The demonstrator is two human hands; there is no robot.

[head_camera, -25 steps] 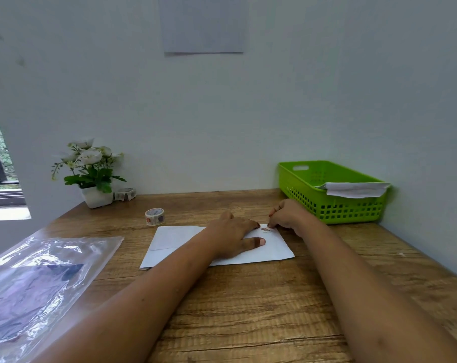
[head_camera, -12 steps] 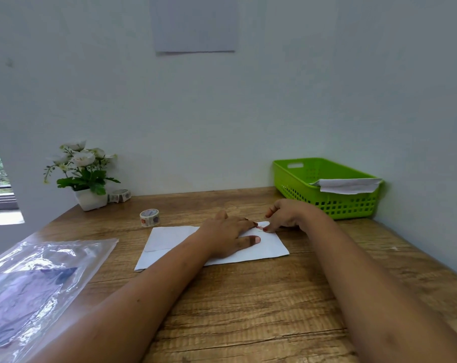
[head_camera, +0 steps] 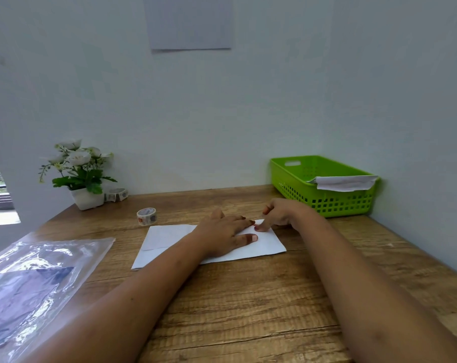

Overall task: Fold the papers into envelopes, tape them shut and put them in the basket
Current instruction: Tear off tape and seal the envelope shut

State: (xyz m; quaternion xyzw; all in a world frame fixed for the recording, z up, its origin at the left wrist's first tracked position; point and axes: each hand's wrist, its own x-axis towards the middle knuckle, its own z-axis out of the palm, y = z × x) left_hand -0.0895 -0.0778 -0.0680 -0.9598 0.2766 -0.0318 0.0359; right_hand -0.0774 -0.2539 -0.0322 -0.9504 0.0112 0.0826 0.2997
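Note:
A white folded paper envelope [head_camera: 167, 238] lies flat in the middle of the wooden table. My left hand [head_camera: 226, 233] rests flat on it, fingers spread, pressing it down. My right hand [head_camera: 279, 214] sits at the envelope's far right corner, one fingertip pressing on the paper beside the left fingertips. A green plastic basket [head_camera: 295, 179] stands at the back right, with a white folded paper [head_camera: 345, 182] draped over its near rim. A roll of patterned tape [head_camera: 146, 216] stands just behind the envelope's left end.
A clear plastic bag [head_camera: 36, 281] with dark contents lies at the left front. A white pot of flowers [head_camera: 83, 174] and a second tape roll [head_camera: 116, 194] stand at the back left by the wall. The wall closes the table's back and right side.
My right hand has opened slightly, and its fingertip now presses the paper's far corner. My left hand stays flat on the envelope. The view shifted a little to the right.

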